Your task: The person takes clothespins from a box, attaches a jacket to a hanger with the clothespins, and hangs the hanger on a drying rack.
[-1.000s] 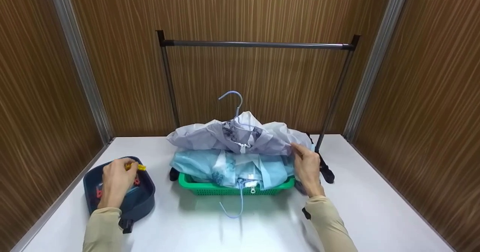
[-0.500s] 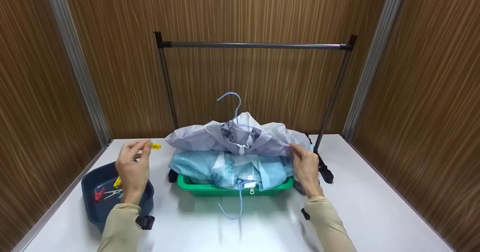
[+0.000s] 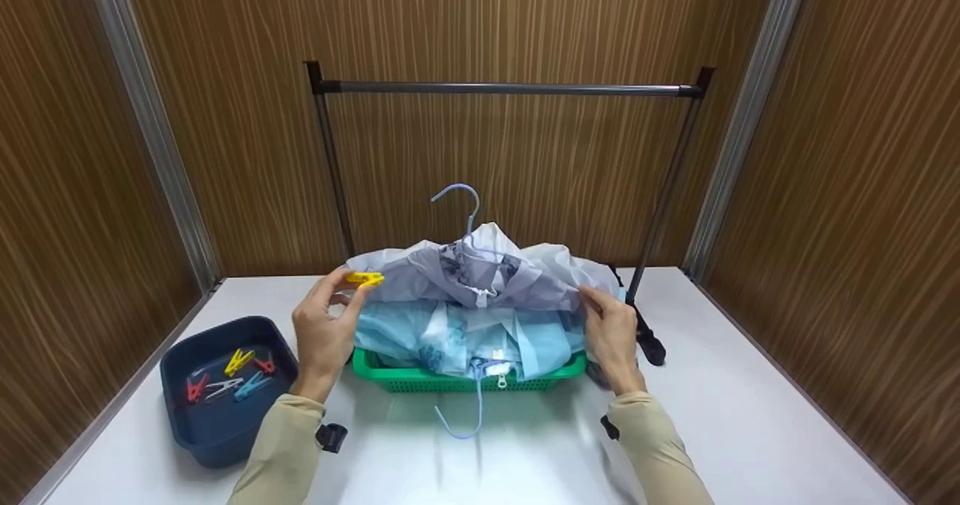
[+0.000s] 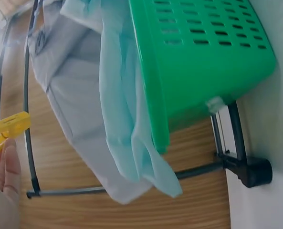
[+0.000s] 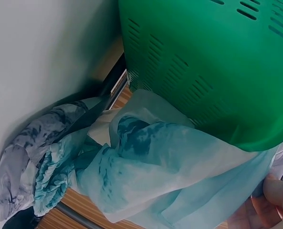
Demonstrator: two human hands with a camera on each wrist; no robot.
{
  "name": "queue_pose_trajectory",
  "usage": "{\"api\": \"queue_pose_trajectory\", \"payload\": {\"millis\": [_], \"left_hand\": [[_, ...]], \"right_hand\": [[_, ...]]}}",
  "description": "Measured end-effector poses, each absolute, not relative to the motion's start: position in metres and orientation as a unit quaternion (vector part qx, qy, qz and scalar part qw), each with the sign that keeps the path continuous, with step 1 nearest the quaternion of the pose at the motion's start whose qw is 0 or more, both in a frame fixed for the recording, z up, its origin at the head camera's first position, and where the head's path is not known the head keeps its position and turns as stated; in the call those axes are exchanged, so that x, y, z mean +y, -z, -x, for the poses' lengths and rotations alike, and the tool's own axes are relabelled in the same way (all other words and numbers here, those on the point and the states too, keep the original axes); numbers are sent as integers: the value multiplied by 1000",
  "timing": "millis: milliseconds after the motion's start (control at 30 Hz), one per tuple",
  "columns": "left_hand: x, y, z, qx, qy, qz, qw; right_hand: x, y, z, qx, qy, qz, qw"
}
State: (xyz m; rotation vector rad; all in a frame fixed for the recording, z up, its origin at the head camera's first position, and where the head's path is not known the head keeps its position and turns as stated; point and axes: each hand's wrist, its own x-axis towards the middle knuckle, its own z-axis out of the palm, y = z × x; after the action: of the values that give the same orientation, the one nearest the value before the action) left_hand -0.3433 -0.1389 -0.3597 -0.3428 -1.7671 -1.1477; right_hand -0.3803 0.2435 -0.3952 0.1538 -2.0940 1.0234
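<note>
My left hand (image 3: 324,332) pinches a yellow clothespin (image 3: 366,278) between thumb and fingers, in front of the left shoulder of a lilac-grey jacket (image 3: 405,274). The same yellow clothespin (image 4: 11,125) shows at the left edge of the left wrist view. My right hand (image 3: 611,332) pinches the right shoulder of that jacket. A blue hanger (image 3: 475,208) rises hook-up from its collar. Below it, a light blue jacket (image 3: 390,329) lies over a green basket (image 3: 480,383), its own hanger hook (image 3: 480,407) hanging down over the front rim.
At the left stands a dark blue bin (image 3: 217,449) holding several red, yellow, white and blue clothespins (image 3: 238,362). Behind the basket is a rack with a dark horizontal bar (image 3: 510,88). Wood-grain panels (image 3: 495,17) enclose the white table (image 3: 420,467) on three sides.
My left hand has risen out of the dark blue bin with the yellow clothespin and moved right to the lilac-grey jacket's left shoulder. My right hand keeps its place on the jacket.
</note>
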Motion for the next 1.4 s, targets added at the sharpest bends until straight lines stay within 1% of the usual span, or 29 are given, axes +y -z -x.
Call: {"api": "queue_pose_trajectory", "payload": {"millis": [133, 433, 633, 767, 933, 1100, 1400], "left_hand": [[-126, 357, 342, -738, 456, 162, 470], [-101, 354, 348, -759, 413, 261, 430], [-89, 347, 354, -739, 406, 316, 435], [-80, 344, 354, -745, 396, 318, 433], [-67, 338, 353, -759, 407, 310, 403], [-52, 331, 356, -765, 409, 323, 378], [-32, 327, 360, -804, 313, 356, 359]], "right_hand": [[243, 395, 379, -828, -406, -57, 383], [244, 392, 379, -828, -408, -52, 381], [243, 390, 379, -825, -406, -57, 390], [243, 392, 380, -824, -405, -57, 391], [244, 394, 379, -825, -410, -55, 384], [245, 395, 379, -823, -413, -53, 386], [243, 396, 380, -826, -406, -58, 387]]}}
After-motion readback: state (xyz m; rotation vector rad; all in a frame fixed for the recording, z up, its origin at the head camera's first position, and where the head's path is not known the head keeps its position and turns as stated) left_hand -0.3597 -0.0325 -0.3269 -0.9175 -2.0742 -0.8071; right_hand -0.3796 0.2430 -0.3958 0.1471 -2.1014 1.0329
